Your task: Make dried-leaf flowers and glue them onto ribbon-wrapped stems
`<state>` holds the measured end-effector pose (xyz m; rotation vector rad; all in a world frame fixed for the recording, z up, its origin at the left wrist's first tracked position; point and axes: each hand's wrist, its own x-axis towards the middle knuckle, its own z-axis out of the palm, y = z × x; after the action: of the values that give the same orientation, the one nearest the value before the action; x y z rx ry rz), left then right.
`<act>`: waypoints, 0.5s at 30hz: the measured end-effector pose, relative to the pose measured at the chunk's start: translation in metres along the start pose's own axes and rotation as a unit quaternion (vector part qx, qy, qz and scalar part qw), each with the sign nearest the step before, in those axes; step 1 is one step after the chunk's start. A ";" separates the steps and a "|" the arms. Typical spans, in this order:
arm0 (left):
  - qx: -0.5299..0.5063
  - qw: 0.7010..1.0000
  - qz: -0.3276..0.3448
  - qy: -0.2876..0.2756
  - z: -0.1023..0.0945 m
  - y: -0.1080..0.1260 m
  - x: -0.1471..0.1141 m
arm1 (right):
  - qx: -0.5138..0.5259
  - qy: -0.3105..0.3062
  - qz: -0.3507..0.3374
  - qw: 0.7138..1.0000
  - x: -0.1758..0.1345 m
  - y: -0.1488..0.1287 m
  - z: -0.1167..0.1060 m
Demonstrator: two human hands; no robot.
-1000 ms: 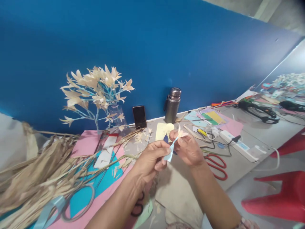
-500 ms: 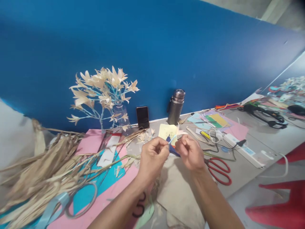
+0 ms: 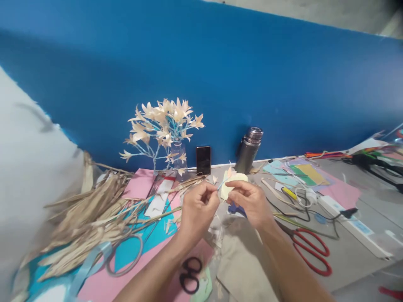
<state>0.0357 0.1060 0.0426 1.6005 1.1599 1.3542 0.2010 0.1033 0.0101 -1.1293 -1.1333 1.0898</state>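
Between thumb and forefinger, my left hand pinches a thin light-blue flower stem. Its far end carries a small pale flower, tilted up and away. Just right of the stem is my right hand, thumb and forefinger apart, with nothing visibly held. Behind the fingers lies a pale yellow pad, and a dark blue object is partly covered by the right hand. Beyond my left hand, a clear vase holds a bunch of similar cream flowers on blue stems.
Dried husks and a ribbon roll lie left. Black-handled scissors rest near my left forearm, red-handled scissors beyond the right. A phone and flask stand by the wall; a power strip lies right.
My view has swung left, so the table things appear farther right. The flower now points more upward, and my right hand's fingers have spread away from the stem.
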 end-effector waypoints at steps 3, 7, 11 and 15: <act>0.072 0.996 0.057 0.014 -0.003 -0.009 -0.005 | 0.060 0.013 -0.001 0.998 0.005 0.007 0.009; 0.129 0.983 0.127 0.021 -0.002 -0.023 -0.009 | 0.100 0.035 -0.027 0.994 0.006 0.011 0.019; 0.139 0.981 0.134 -0.002 -0.001 -0.030 -0.010 | 0.096 0.039 -0.021 0.994 0.006 0.010 0.021; 0.041 0.997 0.021 -0.053 -0.004 -0.025 -0.010 | 0.134 0.033 -0.013 0.990 0.005 0.009 0.020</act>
<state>0.0273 0.1042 0.0167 1.7438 1.1361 1.2458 0.1809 0.1114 0.0031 -0.9310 -0.9163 1.1384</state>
